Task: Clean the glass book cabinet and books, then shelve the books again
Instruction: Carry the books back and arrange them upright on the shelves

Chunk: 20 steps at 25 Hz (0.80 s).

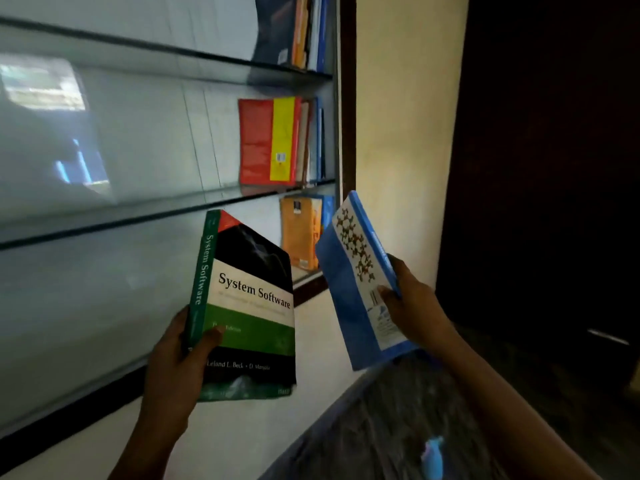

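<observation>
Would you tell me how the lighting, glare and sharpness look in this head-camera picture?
Head view: dim overall, the right side nearly black; a bright reflection glares on the glass cabinet; the wide-angle lens slants the shelves; the System Software book reads sharp, the blue book and shelved books look soft.

Dim light; pale window glare [43,83] on the glass [145,143] at ten o'clock, black shadow at three o'clock, edges bowed, everything slightly soft
</observation>
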Motion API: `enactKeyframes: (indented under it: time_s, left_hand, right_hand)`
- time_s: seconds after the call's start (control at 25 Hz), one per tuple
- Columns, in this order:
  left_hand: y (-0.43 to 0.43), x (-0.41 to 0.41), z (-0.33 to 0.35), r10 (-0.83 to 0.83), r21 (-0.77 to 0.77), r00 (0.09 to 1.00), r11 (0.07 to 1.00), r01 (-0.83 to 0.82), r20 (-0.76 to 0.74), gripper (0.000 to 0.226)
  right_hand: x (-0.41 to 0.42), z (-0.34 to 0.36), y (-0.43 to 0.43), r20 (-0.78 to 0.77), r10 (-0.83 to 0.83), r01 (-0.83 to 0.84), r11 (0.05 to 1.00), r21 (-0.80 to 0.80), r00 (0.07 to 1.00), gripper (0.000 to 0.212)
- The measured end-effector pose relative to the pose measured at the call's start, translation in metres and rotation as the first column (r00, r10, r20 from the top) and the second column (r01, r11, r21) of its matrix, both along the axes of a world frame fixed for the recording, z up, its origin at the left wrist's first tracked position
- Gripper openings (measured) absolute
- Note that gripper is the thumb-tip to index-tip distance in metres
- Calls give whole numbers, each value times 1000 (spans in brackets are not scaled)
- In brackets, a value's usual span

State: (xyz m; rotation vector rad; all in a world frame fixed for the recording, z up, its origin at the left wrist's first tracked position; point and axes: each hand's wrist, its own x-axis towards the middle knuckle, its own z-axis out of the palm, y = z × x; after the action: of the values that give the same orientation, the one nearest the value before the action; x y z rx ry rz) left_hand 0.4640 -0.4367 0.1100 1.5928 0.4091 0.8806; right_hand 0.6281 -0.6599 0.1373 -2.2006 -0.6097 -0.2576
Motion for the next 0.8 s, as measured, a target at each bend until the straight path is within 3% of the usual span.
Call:
enactKeyframes:
  time_s: [0.16,0.44,0.8]
  left_hand:
    - [10,71,52,69,45,988,996,-76,135,38]
    - [10,188,157,169,172,903,952,-254,396,39]
    - [-5,293,290,349,253,677,739,-624,648,32]
  right_hand:
    - [95,62,29,118,97,-121,967,226,988,48]
    - [221,171,75,330,182,-340,779,527,926,53]
    - [330,301,129,551,328,-640,439,630,767,50]
